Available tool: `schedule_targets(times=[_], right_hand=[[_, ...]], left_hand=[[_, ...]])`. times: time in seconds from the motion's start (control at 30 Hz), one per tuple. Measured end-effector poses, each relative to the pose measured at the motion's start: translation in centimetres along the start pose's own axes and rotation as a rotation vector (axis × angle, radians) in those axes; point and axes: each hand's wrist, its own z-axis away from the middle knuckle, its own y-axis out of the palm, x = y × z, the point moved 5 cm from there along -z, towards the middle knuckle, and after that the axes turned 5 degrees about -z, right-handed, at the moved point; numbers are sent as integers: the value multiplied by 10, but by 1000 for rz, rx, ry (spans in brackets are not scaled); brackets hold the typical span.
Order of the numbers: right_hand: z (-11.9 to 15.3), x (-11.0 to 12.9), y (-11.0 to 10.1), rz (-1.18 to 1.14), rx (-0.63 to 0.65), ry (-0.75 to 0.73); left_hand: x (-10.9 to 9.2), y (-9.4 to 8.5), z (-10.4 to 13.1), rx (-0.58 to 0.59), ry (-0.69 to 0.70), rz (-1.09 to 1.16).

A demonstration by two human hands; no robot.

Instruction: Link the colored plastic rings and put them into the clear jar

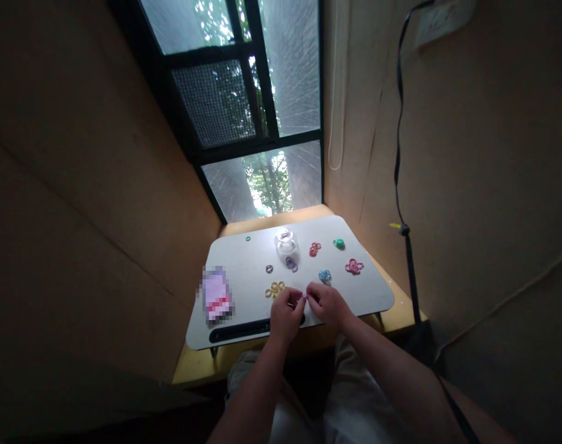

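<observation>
My left hand [286, 311] and my right hand [327, 303] meet over the near edge of a white lap table [246, 283]. Their fingertips pinch a small pink hair tie [304, 297], mostly hidden by the fingers. Just left of my left hand lies a group of yellow hair ties [275, 288]. Beyond my right hand is a bunch of blue hair ties [324, 276]. Farther back sit purple hair ties [291, 265], a dark one [269, 269], red ones [314, 249], green ones [338, 243] and pink ones [354, 266].
A clear round jar [286, 243] stands at the table's back middle, with a lone green hair tie [248, 238] to its left. A blurred-out pink and purple packet [217, 296] lies at left. A black strip [239, 331] runs along the front edge. Walls rise on both sides.
</observation>
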Motion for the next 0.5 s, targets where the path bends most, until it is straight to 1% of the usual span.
schedule_targets(times=[0.23, 0.5], right_hand=[[0, -1, 0, -18, -16, 13], [1, 2, -2, -37, -13, 19]], left_hand=[[4, 2, -1, 20, -22, -5], [1, 1, -2, 25, -35, -16]])
